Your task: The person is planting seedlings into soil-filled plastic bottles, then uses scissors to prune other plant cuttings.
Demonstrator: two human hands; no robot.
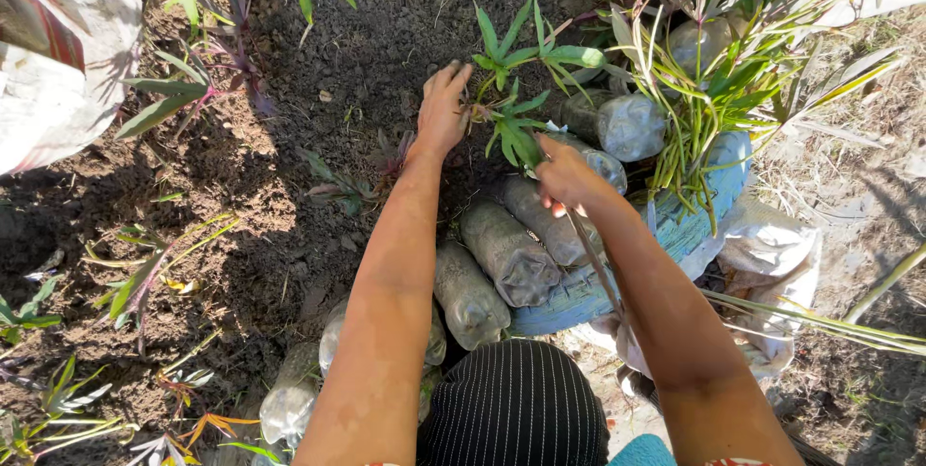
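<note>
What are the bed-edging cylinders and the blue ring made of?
Edging bottles: likely clear plastic, dulled and dirty; translucent walls, glossy glare, soil seemingly packed inside. Blue ring: probably a painted rubber tyre; curved wall, matte blue, scuffed, though the material under the paint is uncertain.

Both arms reach forward; left hand (442, 111) flat, right hand (567, 177) seemingly clenched.

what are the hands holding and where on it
Right hand grips a thin stick-like tool at its top end. Left hand presses soil beside the green seedling, holding nothing.
</note>
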